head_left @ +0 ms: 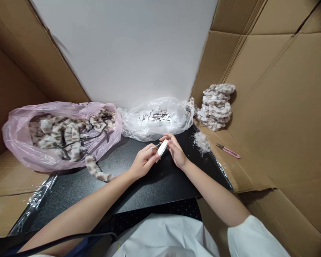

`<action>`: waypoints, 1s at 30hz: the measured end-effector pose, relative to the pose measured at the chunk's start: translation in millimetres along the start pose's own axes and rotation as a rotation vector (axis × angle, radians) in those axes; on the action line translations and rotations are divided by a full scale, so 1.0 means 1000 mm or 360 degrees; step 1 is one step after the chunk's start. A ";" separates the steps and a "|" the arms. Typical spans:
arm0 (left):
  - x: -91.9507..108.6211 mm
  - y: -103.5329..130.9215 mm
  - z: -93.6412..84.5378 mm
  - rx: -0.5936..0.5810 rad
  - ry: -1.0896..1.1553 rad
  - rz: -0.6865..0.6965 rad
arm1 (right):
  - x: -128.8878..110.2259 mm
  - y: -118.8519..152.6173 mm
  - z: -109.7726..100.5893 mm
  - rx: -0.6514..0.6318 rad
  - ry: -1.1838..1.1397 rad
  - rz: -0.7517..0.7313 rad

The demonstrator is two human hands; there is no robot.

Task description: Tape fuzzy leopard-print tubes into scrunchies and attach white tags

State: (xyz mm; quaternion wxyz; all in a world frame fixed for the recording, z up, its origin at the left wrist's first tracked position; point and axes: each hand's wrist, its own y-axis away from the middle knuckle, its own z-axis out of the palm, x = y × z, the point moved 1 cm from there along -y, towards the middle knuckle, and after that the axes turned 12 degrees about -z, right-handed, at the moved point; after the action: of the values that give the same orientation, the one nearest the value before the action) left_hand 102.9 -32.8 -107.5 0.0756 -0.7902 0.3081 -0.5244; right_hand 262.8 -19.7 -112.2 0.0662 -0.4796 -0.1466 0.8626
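Note:
Above the dark tabletop [139, 196], my left hand [143, 162] is closed on a small white block-like piece [162, 148], its thumb along the near end. A thin, shiny metal strip [154, 146] sticks out by the fingers of that hand. My right hand [176, 151] has its thumb and bent fingers around the far end of the white piece. What lies between those fingertips is too small to make out. Behind the hands, a clear plastic bag [133, 128] holds many thin metal and white strips [157, 115].
At left, a pink plastic bag [18, 142] holds spotted fluffy bands with dark cords; one fluffy band [96, 169] hangs onto the table. Stacked fluffy bands [216, 107] stand right. Nearby lie a fuzz clump [202, 142] and pink thread snips [230, 151]. Cardboard walls [283, 107] enclose the sides.

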 end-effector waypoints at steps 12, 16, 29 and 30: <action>0.000 0.000 0.001 -0.0174 0.0052 -0.0066 | -0.007 -0.003 -0.001 0.0228 -0.0695 0.0741; 0.000 0.002 0.004 -0.0159 -0.0056 -0.0182 | -0.006 -0.005 -0.004 0.0197 -0.0525 0.0567; 0.005 0.000 -0.002 -0.0135 0.0239 -0.0377 | -0.015 -0.005 -0.004 0.0139 -0.0515 0.0428; 0.005 0.000 -0.002 -0.0165 0.0235 -0.0372 | -0.015 -0.006 -0.004 0.0136 -0.0567 0.0455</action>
State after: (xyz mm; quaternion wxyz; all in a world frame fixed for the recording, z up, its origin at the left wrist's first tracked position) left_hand 102.2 -35.4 -103.3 -0.0498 -0.7827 0.2456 -0.5697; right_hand 274.1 -17.2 -100.1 -0.0633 -0.3323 -0.0500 0.9397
